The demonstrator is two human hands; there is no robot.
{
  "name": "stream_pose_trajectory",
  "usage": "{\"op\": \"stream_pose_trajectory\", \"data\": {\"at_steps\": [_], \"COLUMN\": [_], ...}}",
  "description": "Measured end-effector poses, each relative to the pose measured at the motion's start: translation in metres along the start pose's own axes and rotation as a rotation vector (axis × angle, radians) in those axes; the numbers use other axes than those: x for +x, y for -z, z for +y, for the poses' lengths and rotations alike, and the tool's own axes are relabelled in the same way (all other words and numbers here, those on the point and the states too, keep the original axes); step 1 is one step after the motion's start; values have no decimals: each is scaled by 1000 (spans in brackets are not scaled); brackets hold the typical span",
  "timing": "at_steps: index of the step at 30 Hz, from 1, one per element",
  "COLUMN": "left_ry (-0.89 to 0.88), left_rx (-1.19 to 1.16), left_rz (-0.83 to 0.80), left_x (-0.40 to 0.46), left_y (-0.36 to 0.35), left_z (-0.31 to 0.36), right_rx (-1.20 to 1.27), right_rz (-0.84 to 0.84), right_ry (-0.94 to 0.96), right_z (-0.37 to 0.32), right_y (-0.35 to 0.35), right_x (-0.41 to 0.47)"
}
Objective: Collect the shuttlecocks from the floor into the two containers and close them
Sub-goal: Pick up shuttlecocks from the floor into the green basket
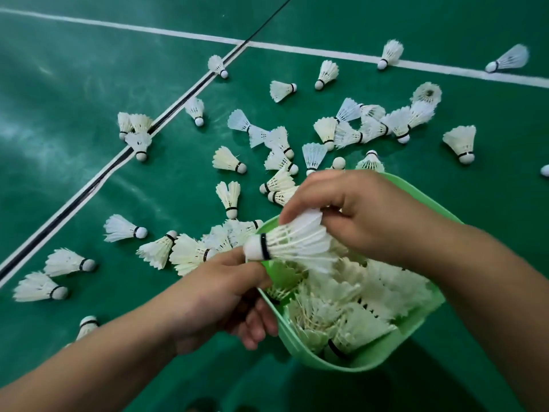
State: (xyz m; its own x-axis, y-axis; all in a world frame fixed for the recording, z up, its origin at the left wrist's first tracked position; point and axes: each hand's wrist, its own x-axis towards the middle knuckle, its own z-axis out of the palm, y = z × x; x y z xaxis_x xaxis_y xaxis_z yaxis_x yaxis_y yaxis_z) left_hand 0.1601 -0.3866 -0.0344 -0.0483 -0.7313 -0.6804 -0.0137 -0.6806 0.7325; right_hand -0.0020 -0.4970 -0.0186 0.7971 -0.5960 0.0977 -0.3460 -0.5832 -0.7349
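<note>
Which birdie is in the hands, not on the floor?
The shuttlecock above the green container: the right hand pinches its feathers, the left hand is at its cork.

A light green plastic container [421, 343], tilted at lower right of the frame, is heaped with white feathered shuttlecocks [365, 295]. One white shuttlecock [292, 243] lies sideways above its rim; many others [228, 162] scatter across the frame's centre and left.

Bright even light, floor [74, 120] glare, wide-angle bending, slight blur.
</note>
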Motion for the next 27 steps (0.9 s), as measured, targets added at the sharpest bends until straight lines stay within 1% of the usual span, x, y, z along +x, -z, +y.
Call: {"op": "stream_pose_trajectory", "data": {"at_steps": [3, 6, 8, 11, 12, 15, 16, 17, 18, 19, 20, 21, 22, 23, 25, 26, 27], "left_ry": [6, 1, -3, -12, -13, 4, 7, 12, 15, 19, 21, 19, 15, 13, 17, 21, 28], "left_rx": [-10, 9, 13, 25, 22, 6, 0, 0, -4, -13, -20, -22, -17, -8, 20, 36, 44], "left_rz": [-14, 1, -4, -27, -37, -60, -64, -63, -56, -42, -25, -6, 8, 18, 50, 69, 86], "left_x": [0, 4, 5, 6, 5, 2, 1, 0, 0, -1, -2, -3, -3, -3, -2, -2, -3], "left_y": [2, 2, 1, 2, 3, 6, 7, 8, 9, 12, 14, 15, 15, 16, 17, 20, 23], "left_z": [1, 0, -1, -4, -4, -5, -5, -6, -7, -7, -8, -10, -11, -13, -18, -20, -22], "right_rx": [-36, -140, -91, 62, 61, -50, -44, -19, 5, -26, -139, -268, -377, -452, -478, -466, -443], "right_rz": [-16, -87, -78, 37, 86, 284, 304, 262, 148, -27, -198, -321, -409, -479, -539, -535, -483], "right_ry": [-48, 9, 57, 51, 48, 75, 74, 66, 51, 37, 41, 65, 82, 69, 47, 56, 93], "right_z": [1, -6, -11, -12, -11, -5, -6, -7, -7, -7, -6, -6, -5, -6, -9, -10, -12], "right_y": [11, 3, -9, -30, -38, -48, -44, -39, -36, -37, -40, -45, -53, -61, -75, -80, -83], "right_x": [-2, 2, 6, 12, 13, 9, 7, 5, 3, 0, -2, -3, -4, -4, 0, 2, 3]}}
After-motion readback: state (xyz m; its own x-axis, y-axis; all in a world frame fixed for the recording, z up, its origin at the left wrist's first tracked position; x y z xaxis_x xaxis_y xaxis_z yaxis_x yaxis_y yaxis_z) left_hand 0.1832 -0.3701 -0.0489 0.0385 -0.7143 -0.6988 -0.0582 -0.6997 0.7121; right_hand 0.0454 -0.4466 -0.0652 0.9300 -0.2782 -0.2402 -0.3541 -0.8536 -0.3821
